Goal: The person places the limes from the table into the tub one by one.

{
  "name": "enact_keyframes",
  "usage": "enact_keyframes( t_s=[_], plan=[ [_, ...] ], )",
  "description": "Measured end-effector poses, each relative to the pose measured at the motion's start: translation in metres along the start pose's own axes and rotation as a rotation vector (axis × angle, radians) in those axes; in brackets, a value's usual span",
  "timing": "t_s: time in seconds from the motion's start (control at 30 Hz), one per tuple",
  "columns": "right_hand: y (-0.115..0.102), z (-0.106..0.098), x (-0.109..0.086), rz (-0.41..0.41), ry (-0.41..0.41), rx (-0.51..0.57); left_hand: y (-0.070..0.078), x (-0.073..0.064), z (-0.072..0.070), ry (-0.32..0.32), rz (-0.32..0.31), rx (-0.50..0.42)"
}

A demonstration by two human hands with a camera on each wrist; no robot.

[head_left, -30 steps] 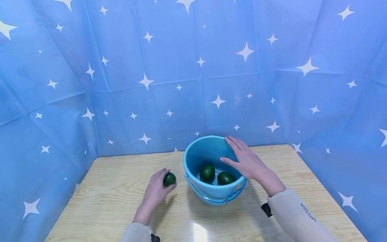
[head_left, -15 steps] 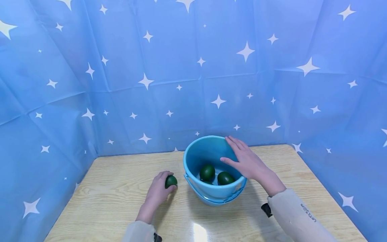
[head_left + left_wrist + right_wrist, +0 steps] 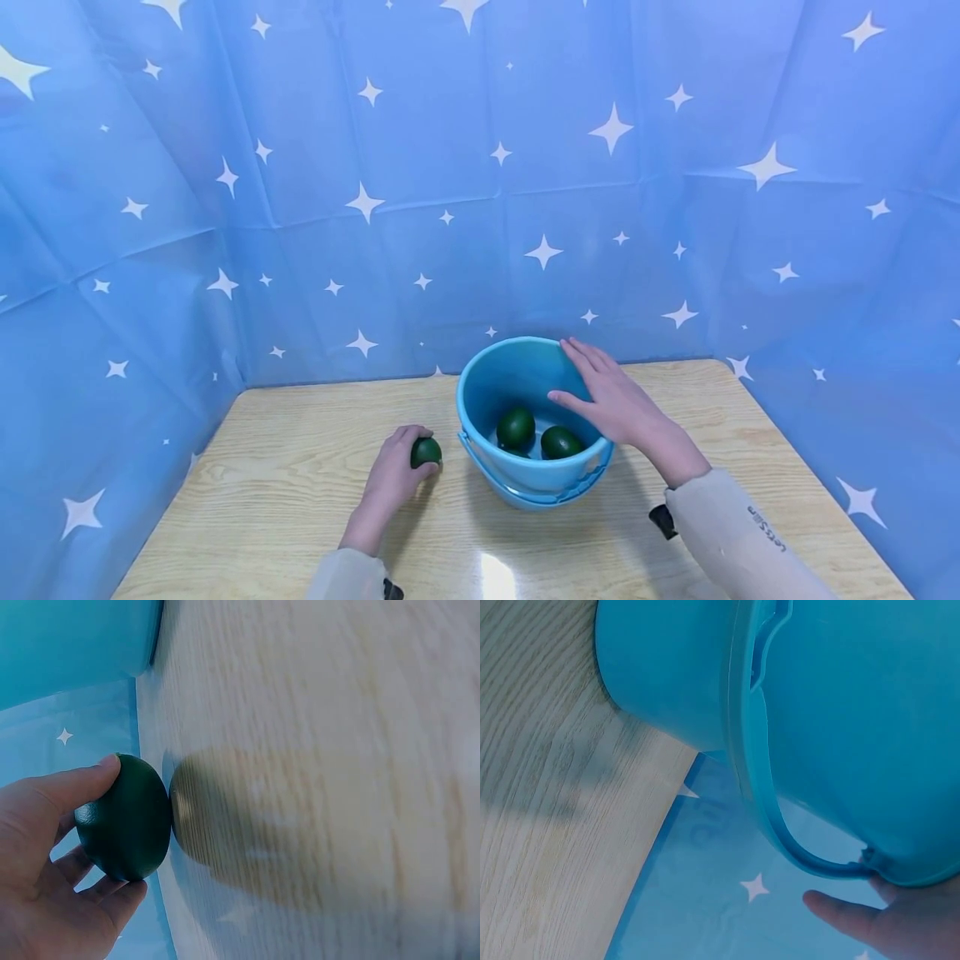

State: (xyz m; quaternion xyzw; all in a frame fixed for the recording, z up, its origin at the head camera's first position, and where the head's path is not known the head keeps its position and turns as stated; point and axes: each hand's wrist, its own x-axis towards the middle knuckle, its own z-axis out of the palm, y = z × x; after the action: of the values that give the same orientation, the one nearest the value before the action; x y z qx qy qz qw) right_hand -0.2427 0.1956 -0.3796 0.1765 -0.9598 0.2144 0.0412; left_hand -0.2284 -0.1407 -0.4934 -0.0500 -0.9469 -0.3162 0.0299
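Note:
My left hand (image 3: 396, 471) holds a dark green avocado (image 3: 126, 819) between thumb and fingertips, right at the tabletop, left of a blue bucket (image 3: 534, 477). The avocado is smooth and oval. My right hand (image 3: 611, 400) rests on the bucket's right rim with its fingers straight and its thumb over the opening. In the right wrist view, part of the right hand (image 3: 907, 922) shows beside the rim, near the handle's pivot. Inside the bucket lie an avocado (image 3: 515, 427) and another avocado (image 3: 561, 442), with a dark green sliver under the left one.
The bucket's handle (image 3: 769, 817) hangs down along its front. The pale wooden table (image 3: 262, 475) ends against a blue curtain (image 3: 420, 167) with white stars, which also stands at both sides. A black band is at each sleeve cuff.
My left hand has moved a little to the right and toward me, lowering the avocado to the tabletop near the bucket. The right hand and the bucket stay where they were.

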Motion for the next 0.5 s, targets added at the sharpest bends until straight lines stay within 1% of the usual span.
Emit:
enact_keyframes(
  t_s=[0.5],
  plan=[
    [0.0010, 0.0009, -0.0005, -0.001, 0.003, 0.000, 0.0008, -0.0014, -0.0009, 0.011, 0.011, 0.018]
  ],
)
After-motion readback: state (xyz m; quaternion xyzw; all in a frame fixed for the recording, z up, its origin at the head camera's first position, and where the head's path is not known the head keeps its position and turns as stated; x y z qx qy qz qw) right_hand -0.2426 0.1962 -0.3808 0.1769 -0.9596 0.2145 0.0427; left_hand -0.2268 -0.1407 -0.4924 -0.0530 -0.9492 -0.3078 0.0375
